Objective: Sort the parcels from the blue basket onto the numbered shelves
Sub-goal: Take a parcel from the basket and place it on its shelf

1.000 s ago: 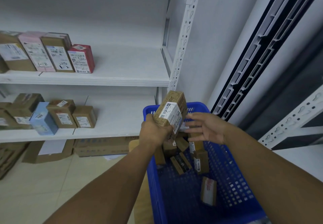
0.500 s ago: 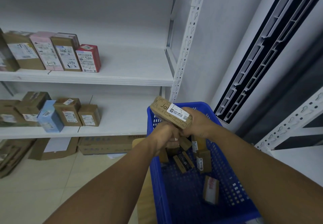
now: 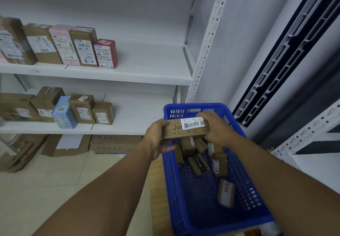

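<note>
Nearest, down in the blue basket (image 3: 172, 180), a handful of loose parcels (image 3: 226, 193) yet to sort, tumbled at odd angles. Just above its far end, held level between both hands: the brown parcel (image 3: 174, 131). Gripped at one short end by the left hand (image 3: 156, 140), fingers curled beneath; clasped at the other by the right hand (image 3: 215, 129), fingers wrapped over the top far edge. Probably being read for its shelf number. Could slip and drop back among the others if either hand lets go before the other has a firm hold on so long a box; could also land on the wrong level if the scrawl is misread. Lying crosswise, long axis running left to right, white label (image 3: 192, 123) turned up toward the camera, handwritten "1-3" upright. Further off, on the lower shelf (image 3: 136, 118), a small box (image 3: 103, 113) marked "1-3", bare board to its right. Beyond and above, the upper shelf (image 3: 147, 64), boxes marked "1-2", a red box (image 3: 105, 53) ending the row.
</note>
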